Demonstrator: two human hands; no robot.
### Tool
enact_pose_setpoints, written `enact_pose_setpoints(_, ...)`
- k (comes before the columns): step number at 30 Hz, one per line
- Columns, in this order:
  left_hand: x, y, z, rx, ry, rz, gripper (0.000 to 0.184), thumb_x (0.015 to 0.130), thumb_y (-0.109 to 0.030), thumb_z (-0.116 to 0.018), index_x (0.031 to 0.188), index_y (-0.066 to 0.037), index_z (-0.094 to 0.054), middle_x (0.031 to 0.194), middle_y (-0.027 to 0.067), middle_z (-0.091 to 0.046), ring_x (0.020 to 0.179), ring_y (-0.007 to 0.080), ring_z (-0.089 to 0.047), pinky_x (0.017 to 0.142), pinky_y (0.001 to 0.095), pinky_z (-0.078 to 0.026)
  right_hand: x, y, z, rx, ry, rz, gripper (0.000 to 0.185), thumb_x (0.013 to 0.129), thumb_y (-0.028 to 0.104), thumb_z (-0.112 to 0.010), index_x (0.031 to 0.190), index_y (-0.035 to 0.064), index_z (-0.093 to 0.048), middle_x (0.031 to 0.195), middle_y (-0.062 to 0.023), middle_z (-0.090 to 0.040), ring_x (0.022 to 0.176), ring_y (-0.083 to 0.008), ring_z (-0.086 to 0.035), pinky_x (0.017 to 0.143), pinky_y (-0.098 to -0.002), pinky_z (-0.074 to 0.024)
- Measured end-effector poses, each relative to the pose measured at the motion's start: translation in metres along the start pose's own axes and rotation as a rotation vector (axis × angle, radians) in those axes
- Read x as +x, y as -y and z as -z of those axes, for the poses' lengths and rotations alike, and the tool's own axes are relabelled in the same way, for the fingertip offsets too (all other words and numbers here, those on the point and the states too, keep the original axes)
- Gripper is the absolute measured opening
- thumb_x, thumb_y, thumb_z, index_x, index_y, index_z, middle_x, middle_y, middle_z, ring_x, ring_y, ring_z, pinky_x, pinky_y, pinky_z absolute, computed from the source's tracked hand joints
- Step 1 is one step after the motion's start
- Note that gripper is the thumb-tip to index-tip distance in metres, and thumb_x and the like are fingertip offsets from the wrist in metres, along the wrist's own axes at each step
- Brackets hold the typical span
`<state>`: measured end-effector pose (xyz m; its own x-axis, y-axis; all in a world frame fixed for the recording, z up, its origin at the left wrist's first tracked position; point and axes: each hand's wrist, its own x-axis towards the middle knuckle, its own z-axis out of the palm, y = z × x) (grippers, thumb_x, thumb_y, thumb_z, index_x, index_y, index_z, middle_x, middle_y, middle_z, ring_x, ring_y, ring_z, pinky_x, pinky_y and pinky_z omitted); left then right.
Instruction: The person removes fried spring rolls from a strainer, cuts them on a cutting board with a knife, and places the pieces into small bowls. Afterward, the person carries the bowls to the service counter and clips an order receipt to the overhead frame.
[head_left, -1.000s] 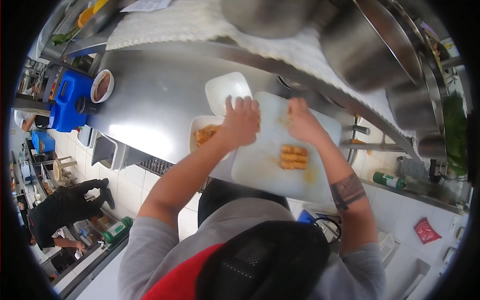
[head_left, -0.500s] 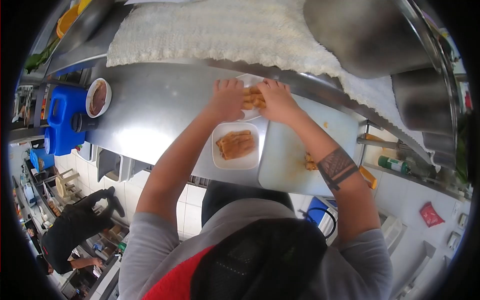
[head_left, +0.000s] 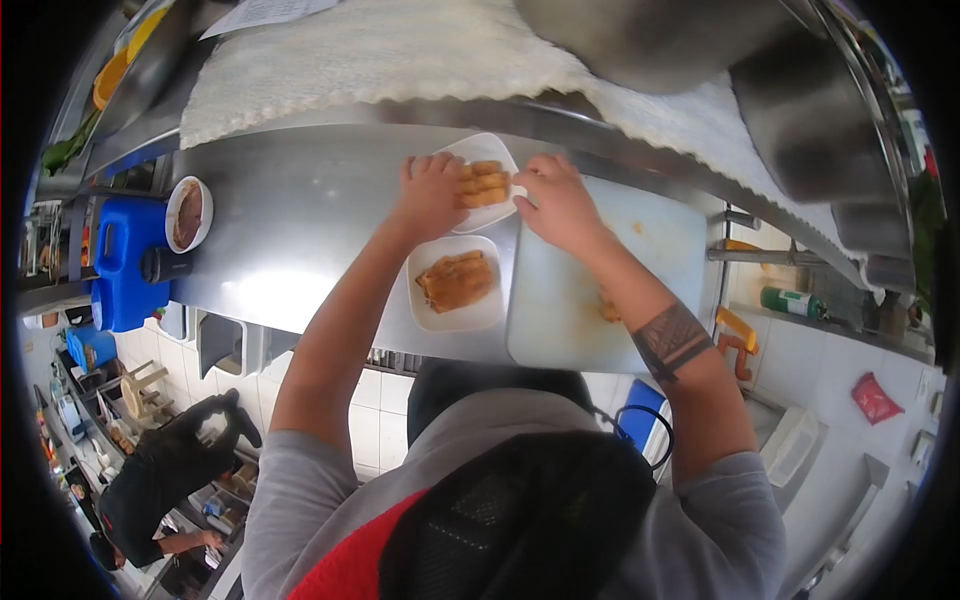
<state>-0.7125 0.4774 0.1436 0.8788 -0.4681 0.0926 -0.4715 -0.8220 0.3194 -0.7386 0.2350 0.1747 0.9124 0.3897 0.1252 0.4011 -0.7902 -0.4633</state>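
Observation:
Several browned, rolled food pieces (head_left: 484, 184) lie side by side in a white dish (head_left: 502, 146) at the far side of the counter. My left hand (head_left: 430, 197) rests over this dish's left side, fingers stretched forward and thumb against the rolls. At the opposite corner, my right hand (head_left: 560, 205) has bent fingers, with thumb and forefinger around the rim. Closer to me sits a second white dish (head_left: 425, 312) holding more browned pieces (head_left: 458, 282); neither hand touches it.
A pale cutting board (head_left: 560, 320) with food scraps lies to the right. On the left stand a blue jug (head_left: 130, 265) and a white bowl (head_left: 205, 235) of brown food. A white towel (head_left: 380, 70) hangs along the back shelf. Another person (head_left: 165, 460) works at lower left.
My right hand has drawn off the rolls toward the dish's right corner. The rolls now show more fully. My left hand stays beside them, and the whole view has shifted slightly.

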Motion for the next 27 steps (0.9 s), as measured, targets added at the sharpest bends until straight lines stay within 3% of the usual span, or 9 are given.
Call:
enact_pose_setpoints(6, -0.018, -0.066, 0.019, -0.231, 0.009, 0.081, 0.031, 0.087, -0.01, -0.068, 0.118, -0.007, -0.069, 0.116, 0.0162, -0.066, 0.117, 0.0346, -0.058, 0.105, 0.048, -0.043, -0.128, -0.069, 0.093, 0.063, -0.158, -0.302, 0.031, 0.086, 0.017, -0.073, 0.116, 0.0068, -0.07, 0.118, -0.0159, -0.064, 0.112, -0.0343, -0.06, 0.097, -0.0429, -0.05)
enact_pose_setpoints(7, -0.028, -0.082, 0.013, -0.329, -0.073, 0.094, 0.03, 0.088, -0.005, -0.064, 0.117, -0.007, -0.069, 0.112, 0.0165, -0.067, 0.114, 0.0344, -0.06, 0.103, 0.0475, -0.045, -0.154, -0.075, 0.108, 0.126, -0.09, -0.463, 0.032, 0.086, 0.017, -0.073, 0.116, 0.0069, -0.07, 0.116, -0.0166, -0.063, 0.112, -0.0343, -0.06, 0.096, -0.0423, -0.0507)
enact_pose_setpoints(8, -0.035, -0.099, 0.006, -0.344, -0.107, -0.063, 0.031, 0.085, -0.004, -0.065, 0.116, -0.006, -0.069, 0.113, 0.0161, -0.067, 0.115, 0.0342, -0.059, 0.101, 0.0479, -0.046, -0.175, -0.077, 0.117, 0.194, -0.019, -0.622, 0.032, 0.085, 0.017, -0.073, 0.115, 0.0071, -0.07, 0.114, -0.0173, -0.063, 0.111, -0.0343, -0.06, 0.095, -0.0416, -0.0515)
enact_pose_setpoints(9, -0.04, -0.122, 0.0, -0.356, -0.137, -0.219, 0.032, 0.083, -0.003, -0.065, 0.115, -0.006, -0.068, 0.113, 0.0157, -0.067, 0.115, 0.0341, -0.059, 0.1, 0.0484, -0.047, -0.193, -0.076, 0.119, 0.192, -0.028, -0.623, 0.032, 0.085, 0.017, -0.073, 0.115, 0.0071, -0.07, 0.114, -0.0173, -0.063, 0.111, -0.0343, -0.06, 0.095, -0.0416, -0.0515)
enact_pose_setpoints(11, -0.057, -0.178, -0.012, -0.382, 0.009, -0.253, 0.036, 0.078, -0.005, -0.068, 0.115, -0.004, -0.067, 0.113, 0.015, -0.065, 0.111, 0.0349, -0.059, 0.1, 0.0485, -0.046, -0.231, -0.079, 0.116, 0.141, 0.175, -0.475, 0.034, 0.083, 0.014, -0.073, 0.116, 0.0072, -0.069, 0.116, -0.0169, -0.06, 0.111, -0.0349, -0.06, 0.094, -0.0418, -0.0522)
enact_pose_setpoints(14, -0.065, -0.245, -0.044, -0.424, 0.104, -0.254, 0.044, 0.075, -0.011, -0.073, 0.118, -0.004, -0.065, 0.118, 0.015, -0.061, 0.112, 0.0355, -0.056, 0.103, 0.0474, -0.045, -0.258, -0.071, 0.09, 0.183, 0.084, -0.309, 0.039, 0.08, 0.01, -0.074, 0.118, 0.0079, -0.065, 0.122, -0.0163, -0.056, 0.115, -0.0361, -0.057, 0.094, -0.0422, -0.052)
enact_pose_setpoints(16, -0.068, -0.273, -0.061, -0.329, 0.139, -0.096, 0.05, 0.072, -0.013, -0.074, 0.12, -0.003, -0.063, 0.123, 0.0163, -0.056, 0.116, 0.0366, -0.051, 0.104, 0.0466, -0.043, -0.264, -0.068, 0.083, 0.156, 0.083, -0.307, 0.043, 0.079, 0.01, -0.074, 0.12, 0.008, -0.062, 0.125, -0.0163, -0.054, 0.118, -0.0368, -0.055, 0.095, -0.0427, -0.0519)
enact_pose_setpoints(24, -0.085, -0.299, -0.077, -0.29, 0.079, -0.019, 0.06, 0.07, -0.009, -0.072, 0.127, 0.0, -0.055, 0.126, 0.0182, -0.053, 0.119, 0.0387, -0.048, 0.103, 0.0476, -0.042, -0.279, -0.071, 0.083, 0.177, 0.055, -0.264, 0.054, 0.074, 0.009, -0.077, 0.122, 0.0048, -0.053, 0.123, -0.0172, -0.05, 0.12, -0.0387, -0.052, 0.096, -0.0463, -0.0514)
enact_pose_setpoints(27, -0.089, -0.297, -0.081, -0.256, 0.105, -0.045, 0.057, 0.07, -0.007, -0.069, 0.124, 0.0, -0.054, 0.123, 0.0178, -0.054, 0.117, 0.0384, -0.05, 0.103, 0.0481, -0.042, -0.275, -0.066, 0.078, 0.184, 0.2, -0.28, 0.051, 0.073, 0.009, -0.075, 0.119, 0.0042, -0.053, 0.122, -0.0187, -0.05, 0.119, -0.04, -0.054, 0.095, -0.048, -0.0517)
